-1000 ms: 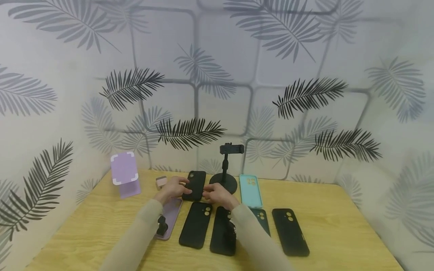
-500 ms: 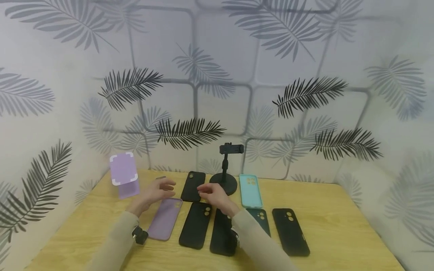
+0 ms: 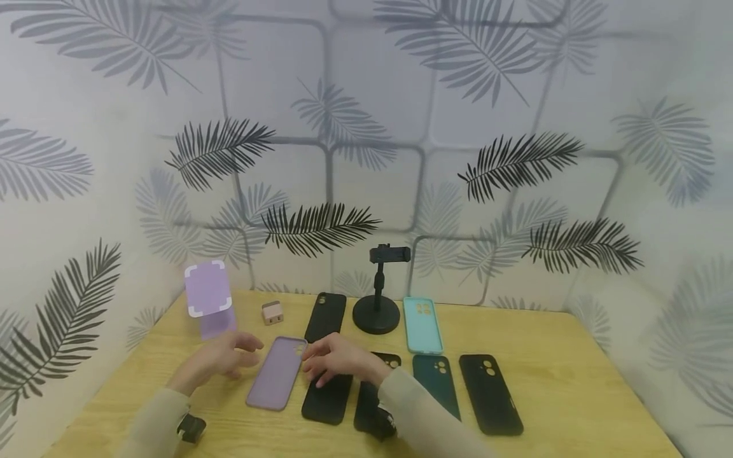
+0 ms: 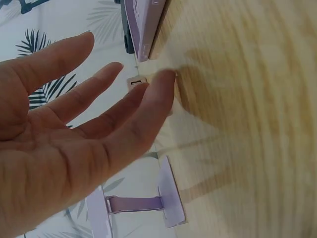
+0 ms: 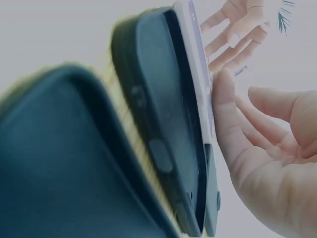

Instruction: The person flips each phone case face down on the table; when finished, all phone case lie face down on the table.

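Head view, lower centre of the frame: a lilac case (image 3: 277, 373) lies flat on the wooden table (image 3: 572, 381), its long axis tilted slightly to the right, the camera cut-out at its upper end. It is a plain, matte, pale purple shell with rounded corners; in the right wrist view its thin edge (image 5: 198, 74) shows side-on against a black case (image 5: 163, 124).

The left hand (image 3: 220, 357) is just left of the lilac case, fingers straight and spread, holding nothing; the left wrist view shows the open palm (image 4: 74, 144) above the table. Whether its fingertips touch the case cannot be told. The right hand (image 3: 338, 360) lies just right of the case, fingers loosely extended over the upper part of the black case (image 3: 328, 397); nothing is gripped.

To the right in the lower row: another black case (image 3: 372, 407), partly hidden by the sleeve, a dark green case (image 3: 435, 394) and a further black case (image 3: 491, 394). In the row behind, left to right: a lilac stand (image 3: 209, 299), a small pink block (image 3: 272, 313), a black case (image 3: 326, 316), a black holder (image 3: 378, 299) and a teal case (image 3: 422, 324).
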Demonstrator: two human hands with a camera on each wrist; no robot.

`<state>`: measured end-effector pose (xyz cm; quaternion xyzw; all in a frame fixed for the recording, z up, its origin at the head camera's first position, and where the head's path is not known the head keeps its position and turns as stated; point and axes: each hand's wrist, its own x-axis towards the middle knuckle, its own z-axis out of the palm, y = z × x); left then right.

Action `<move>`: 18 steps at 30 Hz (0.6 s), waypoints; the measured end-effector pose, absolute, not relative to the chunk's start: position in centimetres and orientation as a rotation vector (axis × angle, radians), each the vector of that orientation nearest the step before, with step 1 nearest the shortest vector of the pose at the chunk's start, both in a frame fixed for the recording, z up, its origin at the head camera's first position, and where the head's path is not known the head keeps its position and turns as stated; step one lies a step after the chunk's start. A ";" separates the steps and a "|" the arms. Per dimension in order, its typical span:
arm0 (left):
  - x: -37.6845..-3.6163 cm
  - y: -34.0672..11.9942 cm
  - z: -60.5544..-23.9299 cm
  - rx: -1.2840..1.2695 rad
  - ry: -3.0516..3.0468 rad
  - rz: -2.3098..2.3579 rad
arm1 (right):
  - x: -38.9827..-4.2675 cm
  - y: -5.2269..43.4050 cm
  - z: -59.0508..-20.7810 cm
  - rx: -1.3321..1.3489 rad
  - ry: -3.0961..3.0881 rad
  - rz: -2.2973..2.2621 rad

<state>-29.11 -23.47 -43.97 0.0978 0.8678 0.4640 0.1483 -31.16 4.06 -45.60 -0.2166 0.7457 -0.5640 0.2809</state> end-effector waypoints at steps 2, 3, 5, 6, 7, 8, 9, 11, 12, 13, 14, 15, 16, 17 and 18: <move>-28.9 -23.7 -44.2 0.260 2.446 1.367 | -30.9 3.8 -45.6 -0.575 1.967 -1.484; -28.7 -23.7 -44.3 0.247 2.423 1.386 | -30.7 3.7 -45.6 -0.574 1.953 -1.473; -28.7 -23.6 -44.6 0.239 2.392 1.402 | -30.6 3.5 -45.6 -0.571 1.935 -1.455; -28.7 -23.6 -44.7 0.238 2.384 1.404 | -30.5 3.5 -45.7 -0.568 1.926 -1.449; -28.6 -23.5 -44.7 0.238 2.381 1.402 | -30.4 3.4 -45.7 -0.566 1.919 -1.443; -28.6 -23.3 -44.8 0.226 2.378 1.406 | -30.4 3.4 -45.7 -0.565 1.914 -1.440; -28.6 -23.2 -44.8 0.227 2.377 1.403 | -30.4 3.4 -45.7 -0.564 1.910 -1.439; -28.7 -22.9 -44.8 0.233 2.381 1.388 | -30.3 3.3 -45.7 -0.559 1.899 -1.436; -28.7 -22.8 -44.8 0.225 2.380 1.388 | -30.3 3.3 -45.8 -0.558 1.897 -1.436; -28.7 -22.7 -44.8 0.223 2.378 1.383 | -30.3 3.3 -45.8 -0.558 1.895 -1.437; -28.7 -22.5 -44.8 0.223 2.376 1.379 | -30.4 3.2 -45.8 -0.557 1.893 -1.439; -28.7 -22.4 -44.7 0.226 2.372 1.377 | -30.4 3.2 -45.8 -0.556 1.891 -1.439; -28.7 -22.3 -44.7 0.226 2.369 1.376 | -30.4 3.1 -45.8 -0.553 1.889 -1.440; -28.6 -22.2 -44.7 0.215 2.367 1.383 | -30.4 3.1 -45.8 -0.550 1.889 -1.442; -28.6 -22.2 -44.7 0.209 2.362 1.390 | -30.4 3.1 -45.8 -0.548 1.889 -1.444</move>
